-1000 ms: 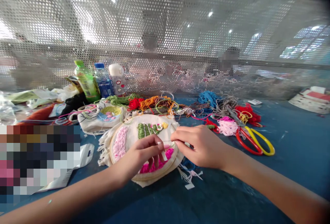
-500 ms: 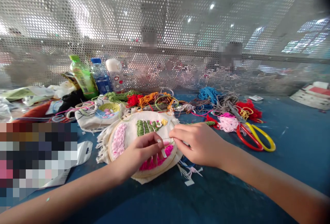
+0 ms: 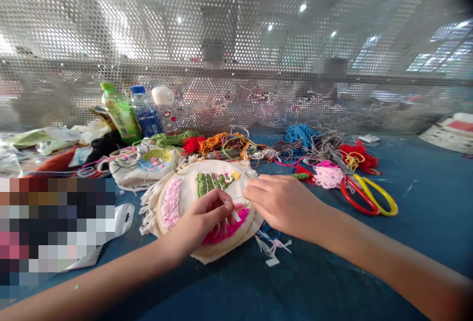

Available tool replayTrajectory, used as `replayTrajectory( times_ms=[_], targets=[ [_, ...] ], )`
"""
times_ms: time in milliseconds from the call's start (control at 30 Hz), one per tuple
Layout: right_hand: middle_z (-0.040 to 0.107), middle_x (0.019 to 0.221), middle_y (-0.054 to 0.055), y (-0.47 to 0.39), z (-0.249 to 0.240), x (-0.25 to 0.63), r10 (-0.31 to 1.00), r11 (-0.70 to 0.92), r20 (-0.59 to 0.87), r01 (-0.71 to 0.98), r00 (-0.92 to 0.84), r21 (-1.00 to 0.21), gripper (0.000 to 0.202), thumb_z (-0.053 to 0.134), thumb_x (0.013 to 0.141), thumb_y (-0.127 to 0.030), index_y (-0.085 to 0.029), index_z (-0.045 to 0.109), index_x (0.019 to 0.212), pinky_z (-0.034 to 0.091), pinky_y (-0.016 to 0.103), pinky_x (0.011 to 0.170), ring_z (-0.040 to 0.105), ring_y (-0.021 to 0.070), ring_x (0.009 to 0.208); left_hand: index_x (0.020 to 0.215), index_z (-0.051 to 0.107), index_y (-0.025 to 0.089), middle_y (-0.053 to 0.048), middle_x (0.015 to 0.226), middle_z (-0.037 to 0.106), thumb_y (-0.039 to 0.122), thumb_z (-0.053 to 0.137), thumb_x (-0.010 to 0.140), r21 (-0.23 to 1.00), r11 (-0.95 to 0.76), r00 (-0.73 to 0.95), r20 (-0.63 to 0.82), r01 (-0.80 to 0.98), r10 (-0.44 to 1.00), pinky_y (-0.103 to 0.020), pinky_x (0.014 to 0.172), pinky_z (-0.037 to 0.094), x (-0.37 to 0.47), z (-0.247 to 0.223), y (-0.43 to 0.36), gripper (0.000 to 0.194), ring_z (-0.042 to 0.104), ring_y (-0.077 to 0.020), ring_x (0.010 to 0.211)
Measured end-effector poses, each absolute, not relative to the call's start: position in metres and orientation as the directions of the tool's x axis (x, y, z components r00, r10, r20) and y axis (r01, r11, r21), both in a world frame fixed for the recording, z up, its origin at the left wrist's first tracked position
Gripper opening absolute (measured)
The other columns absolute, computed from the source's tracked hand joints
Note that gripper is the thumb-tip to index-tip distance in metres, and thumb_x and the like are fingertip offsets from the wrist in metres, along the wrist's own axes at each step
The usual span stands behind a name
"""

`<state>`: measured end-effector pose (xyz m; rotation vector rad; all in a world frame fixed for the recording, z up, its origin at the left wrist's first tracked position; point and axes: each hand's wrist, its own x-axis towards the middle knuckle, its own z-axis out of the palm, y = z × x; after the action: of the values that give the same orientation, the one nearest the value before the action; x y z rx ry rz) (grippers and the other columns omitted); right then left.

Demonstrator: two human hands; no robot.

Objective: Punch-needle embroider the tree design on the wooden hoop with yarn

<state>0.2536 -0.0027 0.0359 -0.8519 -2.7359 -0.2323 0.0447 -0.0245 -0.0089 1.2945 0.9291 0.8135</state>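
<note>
An embroidery hoop point(image 3: 186, 180) with cream cloth lies on the blue table, stitched with a green tree, a pale pink patch and a magenta patch. Over its middle, my left hand point(image 3: 212, 212) pinches a thin thread and a small white strip point(image 3: 237, 216). My right hand point(image 3: 277, 203) is closed at the hoop's right edge, its fingertips pinched on the thread, which runs between both hands. Whether a needle is there is too small to tell.
Scissors point(image 3: 386, 203) with red and yellow handles lie at the right beside pink yarn point(image 3: 327, 176). Behind the hoop are tangled yarns point(image 3: 218, 143), a second embroidered piece point(image 3: 125, 171) and bottles point(image 3: 121, 116). A perforated metal screen point(image 3: 251, 55) stands behind.
The view has shifted slightly. The fingers of my right hand have drawn together a little, and the white strip at my left hand shows less.
</note>
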Motion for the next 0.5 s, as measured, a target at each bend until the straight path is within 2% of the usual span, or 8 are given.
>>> replayTrajectory(
  times_ms=[167,367,500],
  targets=[
    [0.066,0.086,0.003,-0.0003,0.0357,0.2533,0.565,0.811,0.303,0.585,-0.768,-0.029,0.013,0.048,0.088,-0.012,-0.018,0.059,0.086,0.034,0.029,0.064,0.058,0.0169,0.077,0.085,0.052,0.019,0.003,0.07,0.057,0.045,0.059,0.088,0.995,0.102,0.415,-0.097,0.011,0.905,-0.023,0.051,0.033,0.0448,-0.0121,-0.0238,0.027,0.046,-0.0084,0.053],
    [0.066,0.083,-0.002,0.0027,0.0401,0.2586,0.738,0.663,0.2,0.637,-0.644,-0.395,0.017,0.047,0.091,-0.015,-0.023,0.062,0.09,0.034,0.025,0.059,0.054,0.012,0.066,0.097,0.049,0.021,0.003,0.074,0.056,0.043,0.051,0.094,0.998,-0.029,0.39,0.006,0.054,0.921,-0.023,0.054,0.035,0.0457,-0.0116,-0.028,0.022,0.047,-0.0092,0.059],
    [0.065,0.08,0.0,0.0018,0.0434,0.2595,0.762,0.631,0.197,0.638,-0.617,-0.441,0.017,0.049,0.087,-0.015,-0.023,0.064,0.089,0.034,0.025,0.058,0.054,0.0134,0.066,0.102,0.049,0.021,0.002,0.079,0.055,0.043,0.047,0.096,0.978,-0.146,0.378,0.081,0.148,0.922,-0.025,0.061,0.041,0.0417,-0.0075,-0.0291,0.023,0.05,-0.0113,0.066]
  ],
)
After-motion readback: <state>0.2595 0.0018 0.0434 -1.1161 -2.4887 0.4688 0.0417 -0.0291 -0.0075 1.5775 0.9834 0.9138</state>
